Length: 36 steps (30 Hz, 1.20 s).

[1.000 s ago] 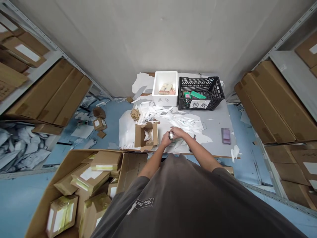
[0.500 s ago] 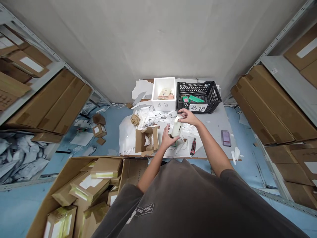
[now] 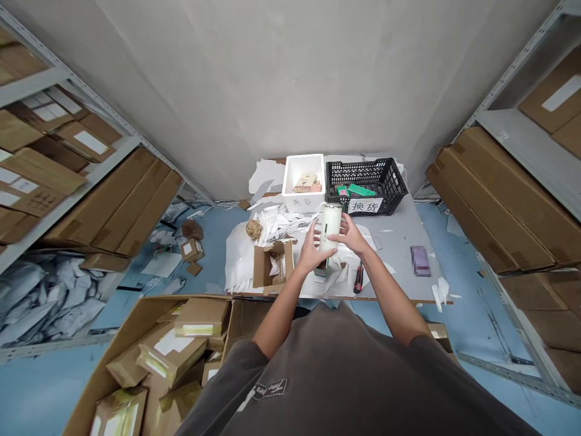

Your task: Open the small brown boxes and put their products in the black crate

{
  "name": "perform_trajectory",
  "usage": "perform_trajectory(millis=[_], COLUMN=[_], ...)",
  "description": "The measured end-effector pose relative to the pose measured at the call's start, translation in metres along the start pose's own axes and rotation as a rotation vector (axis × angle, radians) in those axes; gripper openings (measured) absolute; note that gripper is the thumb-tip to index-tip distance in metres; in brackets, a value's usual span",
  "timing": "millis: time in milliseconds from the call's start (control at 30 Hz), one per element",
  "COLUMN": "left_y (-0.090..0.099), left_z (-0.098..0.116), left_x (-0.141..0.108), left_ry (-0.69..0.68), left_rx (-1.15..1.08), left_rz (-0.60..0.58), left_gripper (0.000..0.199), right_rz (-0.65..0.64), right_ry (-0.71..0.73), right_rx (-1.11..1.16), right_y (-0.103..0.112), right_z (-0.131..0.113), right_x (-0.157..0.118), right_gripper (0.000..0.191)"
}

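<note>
A pale cream bottle (image 3: 331, 225) with small dark lettering stands upright between my two hands above the table. My left hand (image 3: 311, 249) wraps round its lower left side. From the right, my right hand (image 3: 351, 235) grips it with the fingers round its side. Beneath them lies a small green box (image 3: 320, 272), partly hidden by my left hand. A red and black utility knife (image 3: 358, 278) rests near the table's front edge. An open cardboard box (image 3: 262, 266) with paper inside sits to the left.
At the table's back are a white foam box (image 3: 303, 201) and a black crate (image 3: 394, 189) holding green items. Crumpled white paper (image 3: 275, 223) lies in front. A purple phone (image 3: 420, 261) is at the right. A large carton (image 3: 109, 345) of parcels stands lower left; shelves flank both sides.
The bottle has gone from tilted to upright. My right hand has moved from its top down to its right side, and my left hand now wraps further round it. The view has shifted slightly.
</note>
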<state>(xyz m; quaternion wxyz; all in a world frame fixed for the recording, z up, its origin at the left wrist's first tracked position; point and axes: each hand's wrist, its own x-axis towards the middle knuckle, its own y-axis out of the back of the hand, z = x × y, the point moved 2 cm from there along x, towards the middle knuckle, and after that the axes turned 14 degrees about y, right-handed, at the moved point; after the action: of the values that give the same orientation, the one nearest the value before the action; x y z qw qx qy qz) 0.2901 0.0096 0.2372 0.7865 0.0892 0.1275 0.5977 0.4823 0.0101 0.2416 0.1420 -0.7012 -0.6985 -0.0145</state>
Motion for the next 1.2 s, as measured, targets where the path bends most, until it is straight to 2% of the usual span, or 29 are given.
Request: perform_trajectory(millis=[67,200,333,433,567,700,833,967,1133,1200], left_y=[-0.001,-0.007,-0.010,-0.009,-0.009,-0.013,-0.020,-0.019,-0.018,-0.017], left_z=[0.006,0.018,0.030,0.034,0.035,0.032,0.027,0.025,0.024,0.023], left_x=[-0.002,-0.006,-0.013,-0.017,-0.020,-0.025,-0.031,-0.033,-0.035,-0.036], left_ry=[0.013,-0.032,-0.129,-0.096,-0.087,-0.090,-0.055,-0.076,-0.021,-0.020], left_rx=[-0.033,-0.041,0.096,0.046,-0.011,-0.006,-0.098,-0.028,-0.161,-0.122], left_rz=[-0.068,-0.163,-0.042,-0.028,-0.132,-0.061,-0.120,-0.043,-0.126,-0.108], left_gripper=[0.113,0.100,0.110,0.109,0.106,0.115,0.113,0.112,0.112,0.112], right_rz=[0.028,-0.037,0.070,0.063,0.000,0.075,0.020,0.080,0.034,0.047], right_ry=[0.007,0.002,0.026,0.042,0.022,0.041,0.022,0.006,0.020,0.020], right_rx=[0.030,0.158,0.089,0.036,0.054,-0.079,-0.038,-0.063,-0.062,-0.084], right_y=[-0.001,-0.005,-0.005,-0.004,-0.003,-0.001,-0.002,-0.004,-0.013,-0.015], right_z=[-0.002,-0.011,-0.020,-0.028,-0.035,-0.038,-0.035,-0.031,-0.029,-0.028], right_x=[-0.005,-0.015,-0.022,-0.024,-0.028,-0.035,-0.040,-0.040,-0.040,-0.041], right_gripper=[0.113,0.112,0.119,0.125,0.126,0.128,0.126,0.128,0.128,0.126])
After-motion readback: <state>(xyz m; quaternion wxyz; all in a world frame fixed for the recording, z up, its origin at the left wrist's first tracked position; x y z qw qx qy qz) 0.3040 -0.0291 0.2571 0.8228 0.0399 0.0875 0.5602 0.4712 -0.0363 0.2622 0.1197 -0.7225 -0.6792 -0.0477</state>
